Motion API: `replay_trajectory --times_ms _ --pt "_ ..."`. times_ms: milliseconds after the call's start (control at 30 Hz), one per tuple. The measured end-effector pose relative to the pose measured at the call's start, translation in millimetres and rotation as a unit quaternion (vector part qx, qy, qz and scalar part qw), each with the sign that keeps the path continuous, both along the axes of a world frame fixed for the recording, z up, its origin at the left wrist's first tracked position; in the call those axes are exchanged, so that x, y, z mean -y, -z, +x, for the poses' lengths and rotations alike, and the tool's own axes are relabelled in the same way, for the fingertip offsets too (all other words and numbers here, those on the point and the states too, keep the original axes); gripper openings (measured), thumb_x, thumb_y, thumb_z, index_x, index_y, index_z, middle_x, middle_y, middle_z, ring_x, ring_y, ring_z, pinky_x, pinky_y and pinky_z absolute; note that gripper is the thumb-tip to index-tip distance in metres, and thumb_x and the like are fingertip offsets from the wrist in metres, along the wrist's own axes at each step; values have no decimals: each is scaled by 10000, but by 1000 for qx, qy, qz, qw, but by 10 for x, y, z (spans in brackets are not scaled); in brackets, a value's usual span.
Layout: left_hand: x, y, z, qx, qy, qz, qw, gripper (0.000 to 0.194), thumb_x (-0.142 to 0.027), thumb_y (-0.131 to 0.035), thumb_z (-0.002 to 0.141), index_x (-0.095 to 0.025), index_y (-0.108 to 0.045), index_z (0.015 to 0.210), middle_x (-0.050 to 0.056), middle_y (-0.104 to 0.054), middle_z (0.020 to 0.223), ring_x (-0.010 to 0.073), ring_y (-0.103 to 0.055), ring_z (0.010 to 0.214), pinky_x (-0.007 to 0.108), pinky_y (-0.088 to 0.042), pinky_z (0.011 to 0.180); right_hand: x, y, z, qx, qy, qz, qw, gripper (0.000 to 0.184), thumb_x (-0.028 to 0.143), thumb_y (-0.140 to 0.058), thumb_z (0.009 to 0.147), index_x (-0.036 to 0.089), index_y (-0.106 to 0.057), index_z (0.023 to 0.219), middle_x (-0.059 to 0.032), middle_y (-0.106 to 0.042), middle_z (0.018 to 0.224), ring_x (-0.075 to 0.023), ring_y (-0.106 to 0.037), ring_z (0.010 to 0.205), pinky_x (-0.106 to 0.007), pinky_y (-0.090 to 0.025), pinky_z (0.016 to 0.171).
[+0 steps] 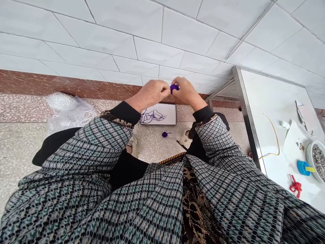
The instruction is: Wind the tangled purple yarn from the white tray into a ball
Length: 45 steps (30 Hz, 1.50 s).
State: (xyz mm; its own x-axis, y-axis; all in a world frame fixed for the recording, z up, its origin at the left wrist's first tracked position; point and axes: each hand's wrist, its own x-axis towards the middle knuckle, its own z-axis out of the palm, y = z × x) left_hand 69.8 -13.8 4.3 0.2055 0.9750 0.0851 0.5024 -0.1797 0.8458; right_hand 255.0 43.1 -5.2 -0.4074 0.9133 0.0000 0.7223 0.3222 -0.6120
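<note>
Both my hands are raised in front of me, close together. My right hand (186, 93) pinches a small purple yarn ball (174, 87) between its fingertips. My left hand (151, 94) is closed too, its fingertips meeting the same ball from the left. Below them on the floor lies a white board (170, 117) with loose purple yarn (151, 116) tangled on it. A second small purple ball (165, 134) rests on the floor just in front of the board, between my shoes.
A clear plastic bag (69, 110) lies on the floor at left. At right stands a white metal-edged table (247, 112) with a yellow cord (275, 135), red scissors (296, 186), a blue cup (302, 167), a bowl (317, 161) and paper (291, 140). White tiled wall ahead.
</note>
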Motion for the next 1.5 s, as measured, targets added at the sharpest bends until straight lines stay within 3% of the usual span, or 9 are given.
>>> replay_trajectory --times_ms 200,367,767,900,1067,1167,1300,1400,1500 --pt "-125 46 -254 -21 106 -119 987 235 -30 -716 873 -150 -743 673 22 -607 680 166 -476 651 283 -281 679 111 -95 61 -106 -122 -282 946 172 -1 -690 843 134 -755 926 -29 -710 811 -100 -552 624 -194 -489 547" --pt "-157 -9 -370 6 144 -202 969 239 6 -716 872 -135 -748 682 20 -601 699 159 -532 673 238 -362 698 130 -216 166 -200 -195 -430 859 149 41 -796 802 94 -760 936 -21 -725 778 -71 -592 558 -164 -501 516" --pt "118 -271 -24 142 141 -231 952 398 67 -611 952 -127 -650 607 59 -560 666 145 -555 582 310 -485 723 128 -248 -91 -441 105 -200 869 244 218 -694 1107 193 -500 961 23 -532 854 -72 -587 765 -138 -545 714" --pt "73 -252 -92 101 135 -217 962 394 73 -603 917 -124 -639 578 67 -571 661 147 -545 584 292 -421 675 133 -181 -5 -267 15 -196 943 233 37 -751 926 176 -565 930 23 -580 818 -83 -521 729 -133 -460 614" --pt "-5 -169 -300 132 125 -219 959 345 8 -593 893 -148 -617 587 58 -518 649 144 -466 579 296 -402 672 161 -338 279 -286 -199 -352 869 397 321 -936 844 174 -591 976 21 -657 892 -73 -584 677 -191 -531 598" --pt "15 -176 -274 141 153 -200 957 344 -51 -605 909 -164 -601 584 71 -547 658 166 -512 617 319 -458 715 126 -365 241 -434 -92 -234 865 398 504 -759 1046 174 -563 938 20 -636 978 -39 -549 741 -159 -540 668" --pt "53 -210 -175 87 197 -182 960 293 -123 -682 871 -175 -632 588 65 -568 660 183 -554 629 321 -490 722 66 -230 83 -421 72 -156 890 174 235 -723 1096 179 -582 1011 9 -621 932 -73 -572 777 -171 -559 731" --pt "27 -186 -222 65 208 -166 962 240 -155 -646 874 -167 -652 635 63 -574 668 171 -557 619 316 -485 714 79 -159 120 -245 -57 -236 939 248 84 -836 917 152 -619 1017 16 -625 859 -82 -567 715 -162 -485 632" --pt "-31 -118 -345 68 200 -159 964 213 -186 -621 894 -165 -621 682 57 -577 681 151 -534 612 308 -467 694 100 -178 272 -167 -276 -345 882 394 121 -912 798 141 -623 1065 -2 -670 922 -78 -592 705 -158 -488 606"
